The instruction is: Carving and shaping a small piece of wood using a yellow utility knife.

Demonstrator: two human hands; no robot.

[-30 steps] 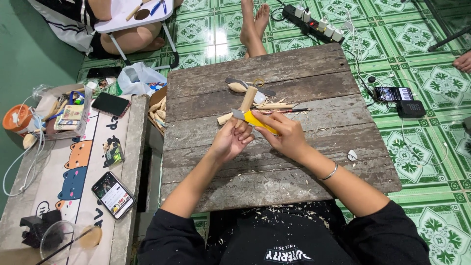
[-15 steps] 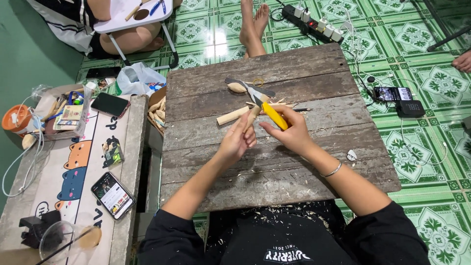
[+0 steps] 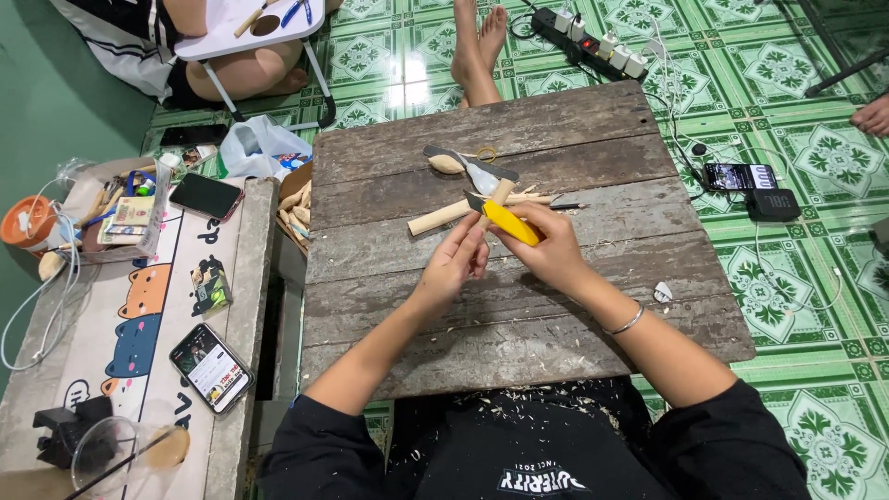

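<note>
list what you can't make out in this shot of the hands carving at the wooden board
Head view only:
- The wood piece in the left hand: mostly hidden by the fingers.
- The yellow knife in the right hand: blade tip too small to tell where it touches.
- The seated person at top left: cut off by the frame edge.
- The phone screen: too small to read.

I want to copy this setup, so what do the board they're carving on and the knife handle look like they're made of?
The board looks like rough, unfinished wood: grey weathered planks with open grain, cracks and pale shavings lying on it. The knife handle, held in the right hand, looks like smooth yellow plastic, going by its even bright colour, though that is not certain.
</note>
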